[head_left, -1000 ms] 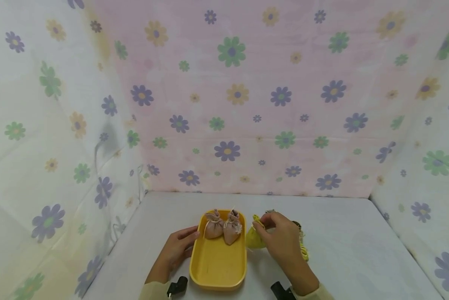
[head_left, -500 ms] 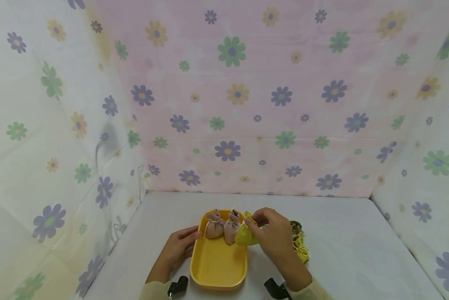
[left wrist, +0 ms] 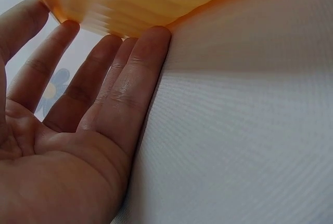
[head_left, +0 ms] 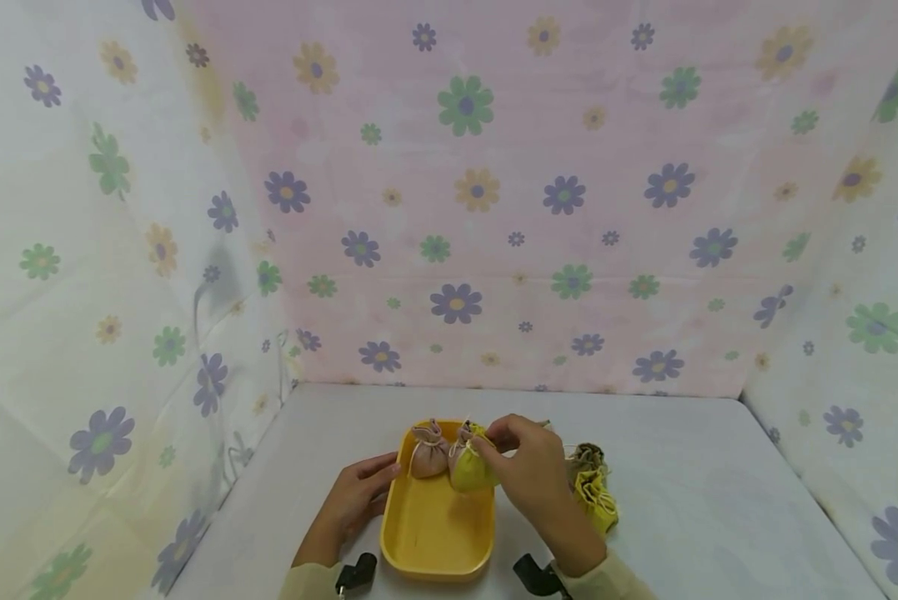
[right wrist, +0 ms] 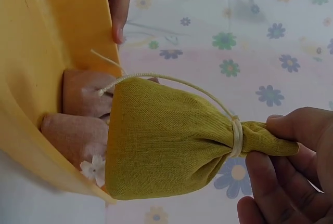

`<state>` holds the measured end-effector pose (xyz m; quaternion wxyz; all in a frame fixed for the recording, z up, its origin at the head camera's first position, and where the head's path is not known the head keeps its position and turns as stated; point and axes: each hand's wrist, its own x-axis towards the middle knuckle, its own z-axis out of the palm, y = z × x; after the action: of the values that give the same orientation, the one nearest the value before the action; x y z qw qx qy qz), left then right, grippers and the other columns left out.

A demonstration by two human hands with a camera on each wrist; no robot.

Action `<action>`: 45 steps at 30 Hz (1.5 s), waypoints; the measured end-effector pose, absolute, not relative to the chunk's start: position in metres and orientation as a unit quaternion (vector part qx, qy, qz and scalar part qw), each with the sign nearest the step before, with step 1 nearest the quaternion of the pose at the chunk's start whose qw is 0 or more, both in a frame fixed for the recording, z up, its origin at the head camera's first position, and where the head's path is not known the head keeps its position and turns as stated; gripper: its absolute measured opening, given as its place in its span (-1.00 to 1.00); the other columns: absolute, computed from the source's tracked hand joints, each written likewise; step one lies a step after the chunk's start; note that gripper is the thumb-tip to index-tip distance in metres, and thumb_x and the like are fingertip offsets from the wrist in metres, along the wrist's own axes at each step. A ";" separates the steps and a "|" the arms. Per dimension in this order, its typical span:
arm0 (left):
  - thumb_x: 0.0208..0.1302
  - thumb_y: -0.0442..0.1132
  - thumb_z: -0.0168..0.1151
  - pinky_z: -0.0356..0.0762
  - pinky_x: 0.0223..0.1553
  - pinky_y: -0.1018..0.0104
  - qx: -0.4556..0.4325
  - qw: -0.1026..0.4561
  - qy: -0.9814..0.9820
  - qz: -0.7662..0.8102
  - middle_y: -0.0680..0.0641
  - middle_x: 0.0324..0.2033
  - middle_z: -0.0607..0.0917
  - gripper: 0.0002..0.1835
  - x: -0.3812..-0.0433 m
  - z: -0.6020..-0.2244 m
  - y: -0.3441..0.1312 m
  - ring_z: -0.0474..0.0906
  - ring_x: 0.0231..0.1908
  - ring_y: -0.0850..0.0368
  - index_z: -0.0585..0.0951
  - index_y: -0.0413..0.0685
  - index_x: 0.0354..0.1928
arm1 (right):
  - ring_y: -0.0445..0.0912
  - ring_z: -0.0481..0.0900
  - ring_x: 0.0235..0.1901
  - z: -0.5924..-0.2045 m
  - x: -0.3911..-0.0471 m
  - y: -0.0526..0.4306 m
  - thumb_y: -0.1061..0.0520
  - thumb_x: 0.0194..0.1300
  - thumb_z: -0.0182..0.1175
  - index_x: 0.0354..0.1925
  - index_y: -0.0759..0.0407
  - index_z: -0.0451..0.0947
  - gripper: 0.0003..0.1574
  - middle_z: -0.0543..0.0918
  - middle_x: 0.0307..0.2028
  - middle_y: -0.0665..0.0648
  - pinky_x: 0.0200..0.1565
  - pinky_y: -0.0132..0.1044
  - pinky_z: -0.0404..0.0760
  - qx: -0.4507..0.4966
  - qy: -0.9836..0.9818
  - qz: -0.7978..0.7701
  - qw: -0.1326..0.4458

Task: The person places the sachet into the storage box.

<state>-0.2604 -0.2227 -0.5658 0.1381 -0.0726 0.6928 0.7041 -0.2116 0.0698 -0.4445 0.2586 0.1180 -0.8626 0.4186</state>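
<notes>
My right hand pinches the gathered neck of a yellow-green drawstring pouch and holds it over the right side of a yellow tray. A pale cord is tied round the pouch's neck. Inside the tray, at its far end, sit two pinkish-beige pouches; the left one is in plain sight, while the right one, with a white flower on it, is partly hidden behind the yellow-green pouch in the head view. My left hand touches the tray's left wall with its fingertips, the fingers fairly straight.
Right of my right hand, on the white table, lie another yellow pouch and a brownish pouch, close together. Something small and beige shows behind the right hand. Flowered cloth walls stand at the back and sides.
My right hand has carried the yellow-green pouch leftward, from beside the tray to above its right side. The pouches on the table have come into fuller view. My left hand stays at the tray.
</notes>
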 end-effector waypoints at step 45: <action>0.26 0.14 0.45 0.76 0.03 0.09 -0.077 0.141 0.687 0.709 -0.18 0.31 0.63 -0.26 -0.259 -0.563 -0.223 0.71 0.11 0.05 0.55 -0.06 0.39 | -0.35 0.63 -0.37 -0.462 -0.224 0.018 0.03 0.25 0.51 -0.27 -0.04 0.66 -0.82 0.69 -0.38 -0.18 -0.30 -0.53 0.67 0.159 -0.871 0.453 0.105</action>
<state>-0.2586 -0.2229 -0.5635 0.1414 -0.0769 0.6869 0.7087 -0.2243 0.0183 -0.4623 0.1046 0.1588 -0.8708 0.4533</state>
